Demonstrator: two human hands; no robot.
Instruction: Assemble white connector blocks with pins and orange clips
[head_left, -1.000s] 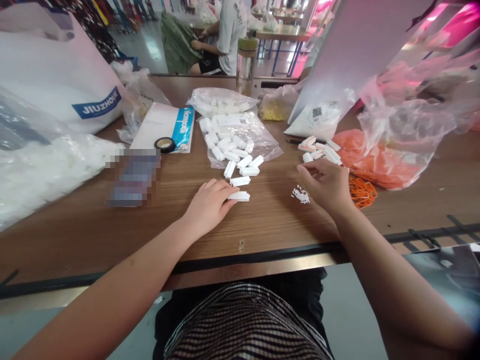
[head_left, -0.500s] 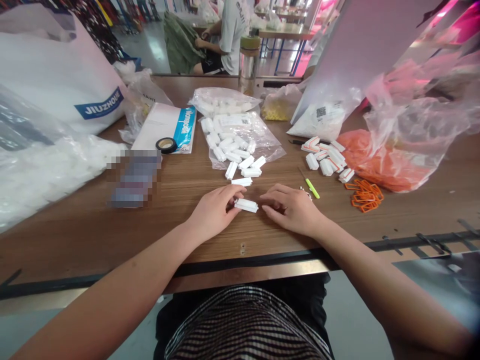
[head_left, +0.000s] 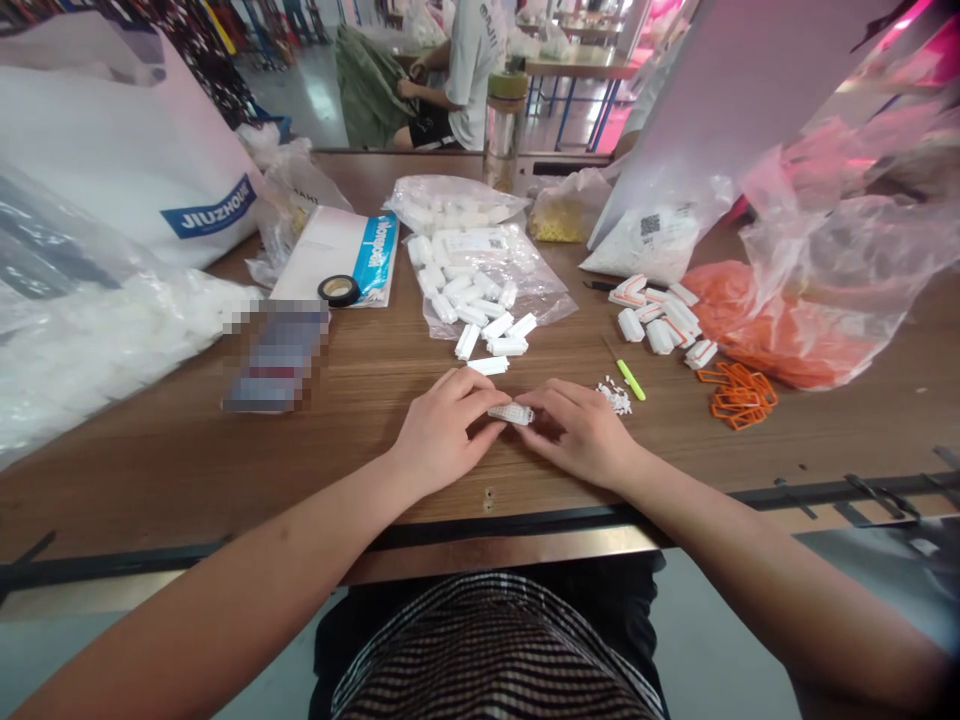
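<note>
Between my hands is a small white plastic connector housing (head_left: 511, 412), its face of small holes turned up. My left hand (head_left: 448, 428) pinches its left end between thumb and fingers. At its right end, the fingers of my right hand (head_left: 576, 428) are closed on it too. Just beyond, a loose pile of similar white housings (head_left: 495, 335) spills from a clear plastic bag (head_left: 536, 275). Tiny white pieces (head_left: 615, 396) lie scattered right of my right hand, beside a thin tool with a yellow-green handle (head_left: 631, 380).
White housings with orange strips (head_left: 660, 320) are heaped at right, near orange frames (head_left: 739, 395) and a bag of orange parts (head_left: 795, 340). Black tape (head_left: 339, 291) rests on a booklet (head_left: 307, 255). A bottle (head_left: 504, 130) stands behind; large bags (head_left: 97, 330) fill the left.
My right hand has moved left and now grips the housing as well. The housing has turned from its smooth side to its holed face. More of the tiny white pieces show.
</note>
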